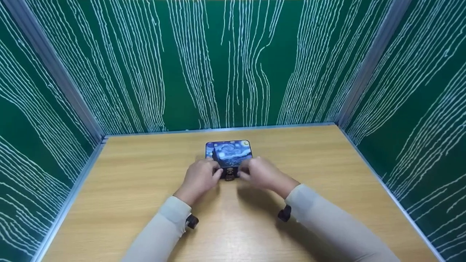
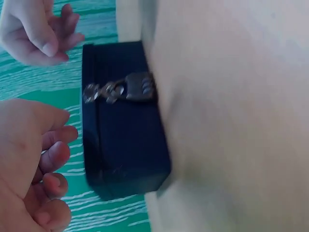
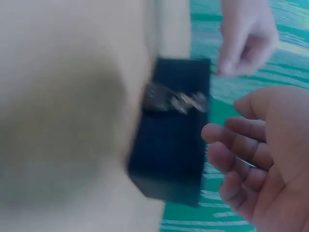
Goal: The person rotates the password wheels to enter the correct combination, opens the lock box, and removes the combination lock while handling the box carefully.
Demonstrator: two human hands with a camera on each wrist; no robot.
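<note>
A dark blue box (image 1: 232, 152) with a swirling night-sky painting on its lid sits on the table, lid down. From the clasp (image 2: 104, 92) on its front hangs a small combination padlock (image 2: 140, 87) with number dials. My left hand (image 1: 200, 176) hovers at the front left corner of the box, its fingers loosely bent around nothing. Opposite it, at the front right corner, my right hand (image 1: 262, 173) also has loosely bent fingers (image 3: 241, 145) and holds nothing. Both wrist views show gaps between fingertips and box. The right wrist view is blurred.
The wooden table (image 1: 145, 203) extends around the box. Green panels with wavy white lines (image 1: 189, 65) stand behind it and on both sides, joined by grey metal posts (image 1: 358, 76). A small dark device (image 1: 192, 221) sits under each sleeve cuff.
</note>
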